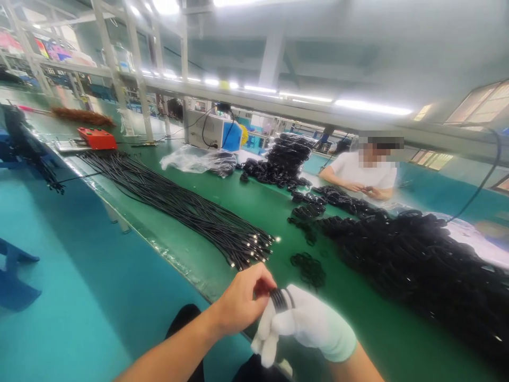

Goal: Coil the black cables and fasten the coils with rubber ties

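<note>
Your bare left hand [242, 302] and your right hand in a white glove [308, 323] meet just in front of you, low over the near edge of the long green desk [254, 212]. Both hands have a clenched grip on the same small bundle of thin black cable loops [280, 298]: the gloved fingers wrap around it from below, and your left fingertips pinch it from above, likely so that the loops stay packed together. Just past your hands, a few loose black rings [308, 268] lie flat on the desk. To the left of them, a long bunch of straight black cables with shiny metal tips [186, 209] lies stretched out, with the tips pointing your way. To the right, a big heap of coiled black cables [421, 260] fills that side. Farther back sits a clear plastic bag [194, 159], a red box [97, 138] and another person in a white shirt [363, 170], busy with cables too.
</note>
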`<act>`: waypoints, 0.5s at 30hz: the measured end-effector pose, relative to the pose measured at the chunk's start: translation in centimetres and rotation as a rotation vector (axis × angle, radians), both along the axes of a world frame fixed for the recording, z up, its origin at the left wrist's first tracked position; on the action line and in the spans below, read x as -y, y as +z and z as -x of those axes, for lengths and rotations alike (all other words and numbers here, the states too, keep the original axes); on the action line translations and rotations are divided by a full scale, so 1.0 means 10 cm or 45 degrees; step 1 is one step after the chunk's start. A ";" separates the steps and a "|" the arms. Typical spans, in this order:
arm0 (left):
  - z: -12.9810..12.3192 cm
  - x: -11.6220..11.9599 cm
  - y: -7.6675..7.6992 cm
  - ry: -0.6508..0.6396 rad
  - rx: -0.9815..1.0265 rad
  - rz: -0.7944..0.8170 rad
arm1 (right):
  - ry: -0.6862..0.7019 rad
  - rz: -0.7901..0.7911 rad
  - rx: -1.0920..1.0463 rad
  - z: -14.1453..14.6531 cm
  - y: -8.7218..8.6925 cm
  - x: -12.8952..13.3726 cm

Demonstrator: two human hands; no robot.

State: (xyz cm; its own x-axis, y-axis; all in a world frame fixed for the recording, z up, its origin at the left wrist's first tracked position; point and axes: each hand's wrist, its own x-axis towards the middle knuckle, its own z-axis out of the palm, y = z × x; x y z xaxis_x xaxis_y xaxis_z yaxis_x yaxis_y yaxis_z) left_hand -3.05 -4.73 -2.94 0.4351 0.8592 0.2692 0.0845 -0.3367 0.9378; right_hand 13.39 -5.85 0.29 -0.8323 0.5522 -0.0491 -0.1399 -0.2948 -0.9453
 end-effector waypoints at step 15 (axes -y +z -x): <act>0.01 0.26 0.18 -0.080 -0.066 -0.424 | -0.027 -0.072 0.261 -0.02 0.24 0.19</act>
